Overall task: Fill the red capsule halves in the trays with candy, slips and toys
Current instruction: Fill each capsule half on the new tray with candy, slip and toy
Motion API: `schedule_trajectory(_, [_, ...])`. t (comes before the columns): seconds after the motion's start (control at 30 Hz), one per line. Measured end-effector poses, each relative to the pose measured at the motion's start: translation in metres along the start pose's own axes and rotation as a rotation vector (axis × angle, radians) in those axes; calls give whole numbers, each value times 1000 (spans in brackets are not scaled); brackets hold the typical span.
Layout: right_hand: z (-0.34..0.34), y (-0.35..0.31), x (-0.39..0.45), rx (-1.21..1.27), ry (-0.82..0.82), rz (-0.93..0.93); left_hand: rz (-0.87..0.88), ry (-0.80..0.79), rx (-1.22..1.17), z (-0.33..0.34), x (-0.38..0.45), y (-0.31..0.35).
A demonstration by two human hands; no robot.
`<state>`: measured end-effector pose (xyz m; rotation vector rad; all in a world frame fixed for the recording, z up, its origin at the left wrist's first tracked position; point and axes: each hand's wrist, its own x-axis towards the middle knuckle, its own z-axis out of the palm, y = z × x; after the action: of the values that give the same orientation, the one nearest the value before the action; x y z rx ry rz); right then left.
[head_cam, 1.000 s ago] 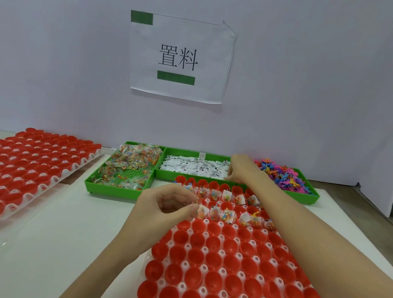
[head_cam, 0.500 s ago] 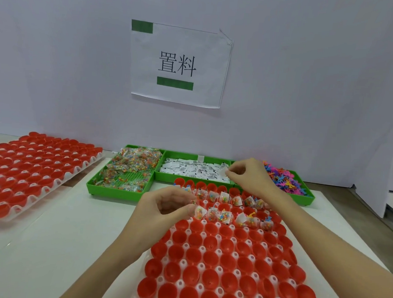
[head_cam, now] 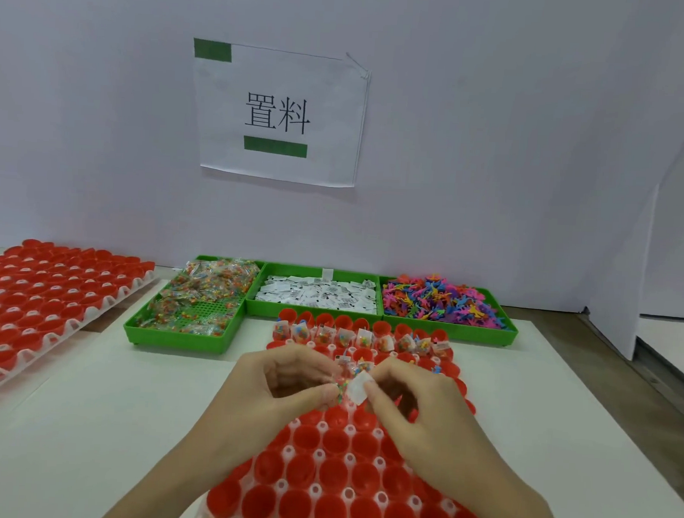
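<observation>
A tray of red capsule halves (head_cam: 337,468) lies in front of me; its far rows hold candy packets, slips and toys. Over the tray's upper middle my left hand (head_cam: 282,378) pinches a small candy packet (head_cam: 339,391). Touching it from the right, my right hand (head_cam: 412,401) pinches a white paper slip (head_cam: 356,390). The two hands meet fingertip to fingertip. Behind the tray stand three green bins: candy packets (head_cam: 200,295), white slips (head_cam: 318,293) and coloured plastic toys (head_cam: 441,301).
A second tray of red capsule halves (head_cam: 41,302) sits at the left on the white table. A white wall with a paper sign (head_cam: 278,113) rises right behind the bins. The table's right edge (head_cam: 602,395) drops to a brown floor.
My right hand has come back from the slip bin with a slip and met my left hand over the tray. The left hand has shifted slightly right with its candy packet.
</observation>
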<state>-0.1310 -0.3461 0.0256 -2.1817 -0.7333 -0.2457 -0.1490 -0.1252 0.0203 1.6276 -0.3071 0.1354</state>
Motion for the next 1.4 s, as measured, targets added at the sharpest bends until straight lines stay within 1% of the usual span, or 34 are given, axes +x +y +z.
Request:
schedule_trajectory(0.1, [0,-3,-2,23,-65,-27,19,-21,56,4,-2,-2])
schedule_trajectory(0.2, [-3,-5,-6,54,-90,-34,12,-13,104,5,-3,-2])
schedule_trajectory(0.33, [-1,-7,-8,47,-107,-30,35,-75,79,6,-4,-4])
schedule_trajectory(0.43, [-2,-7,-8,78,-65,-21,65,-85,101,7,-5,-2])
schedule_trajectory(0.57, [-7,-8,-6,331,-57,92,101,-65,102,4,-4,1])
schedule_trajectory(0.77, [-1,-7,-6,420,-11,152,79,-90,91,4,-6,4])
schedule_trajectory(0.9, [1,-9,-6,412,-6,158,57,-117,109,2,-6,6])
schedule_trajectory(1.07, [-2,-11,-6,361,-62,179,37,-181,119,0,-6,8])
schedule_trajectory(1.17, [-16,-15,3,341,-143,172,10,-143,91,-1,-5,7])
schedule_trajectory(1.23, [-31,-10,20,205,-130,147,3,-109,84,-2,-4,6])
schedule_trajectory(1.3, [-48,4,47,-15,-94,134,1,-71,90,-3,-3,5])
schedule_trajectory(1.4, [-67,43,92,-303,7,155,-19,-51,86,-4,-2,5])
